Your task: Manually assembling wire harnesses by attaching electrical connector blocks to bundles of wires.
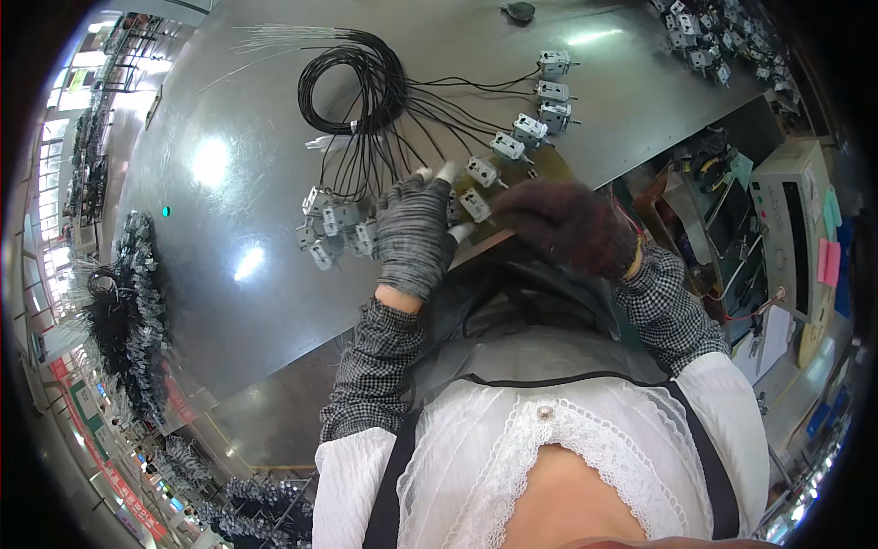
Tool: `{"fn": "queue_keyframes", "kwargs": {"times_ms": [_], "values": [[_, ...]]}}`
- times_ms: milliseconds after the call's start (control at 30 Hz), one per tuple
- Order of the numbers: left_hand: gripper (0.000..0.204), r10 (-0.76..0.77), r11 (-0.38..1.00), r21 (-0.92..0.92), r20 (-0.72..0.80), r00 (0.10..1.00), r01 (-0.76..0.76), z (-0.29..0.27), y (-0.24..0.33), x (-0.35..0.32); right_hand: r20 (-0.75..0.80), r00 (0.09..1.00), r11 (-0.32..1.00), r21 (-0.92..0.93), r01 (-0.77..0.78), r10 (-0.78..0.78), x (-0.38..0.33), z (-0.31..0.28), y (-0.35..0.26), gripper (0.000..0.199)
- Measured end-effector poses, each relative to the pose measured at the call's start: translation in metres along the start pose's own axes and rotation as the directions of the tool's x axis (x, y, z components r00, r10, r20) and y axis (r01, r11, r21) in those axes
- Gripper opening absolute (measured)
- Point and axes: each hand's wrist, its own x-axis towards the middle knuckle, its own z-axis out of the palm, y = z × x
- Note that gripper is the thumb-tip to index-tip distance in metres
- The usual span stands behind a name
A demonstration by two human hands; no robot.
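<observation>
Motors (481, 171) lay on the counter (201, 265) either side of the left grip (414, 229), half-curled, its hold hidden; the right grip (572, 227) was too blurred to tell opening or hold. A sideways tug could have tangled the black wires (390, 87).

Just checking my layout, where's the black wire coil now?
In the head view, the black wire coil lies on the metal table, left of centre, beyond the left hand.

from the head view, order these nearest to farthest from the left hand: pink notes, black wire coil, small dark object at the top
1. Black wire coil, above the left hand
2. Small dark object, at the picture's top
3. Pink notes, far right
</observation>
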Motion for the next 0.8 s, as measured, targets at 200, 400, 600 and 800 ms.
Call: {"fn": "queue_keyframes", "kwargs": {"times_ms": [200, 400, 600, 800], "values": [[0.063, -0.124, 0.976, -0.153, 0.195, 0.973, 0.155, 0.001, -0.010, 0.010, 0.277, 0.960, 0.981, -0.174, 0.080, -0.029, -0.002, 0.039, 0.016, 0.027], [0.046, -0.086, 0.764, -0.616, 0.193, 0.977, 0.189, 0.015, -0.027, 0.010, -0.023, 0.999, 0.941, -0.339, 0.015, -0.024, 0.003, -0.002, 0.029, 0.027], [0.046, -0.061, 0.831, -0.530, 0.208, 0.976, 0.165, 0.010, -0.003, 0.020, -0.119, 0.992, 0.932, -0.356, -0.070, 0.030, 0.001, 0.000, 0.030, 0.025], [0.057, 0.019, 0.977, -0.215, 0.054, 0.998, -0.007, 0.012, 0.020, 0.021, -0.029, 0.999, 0.978, -0.200, -0.050, 0.045, 0.008, 0.000, 0.002, 0.022]]}}
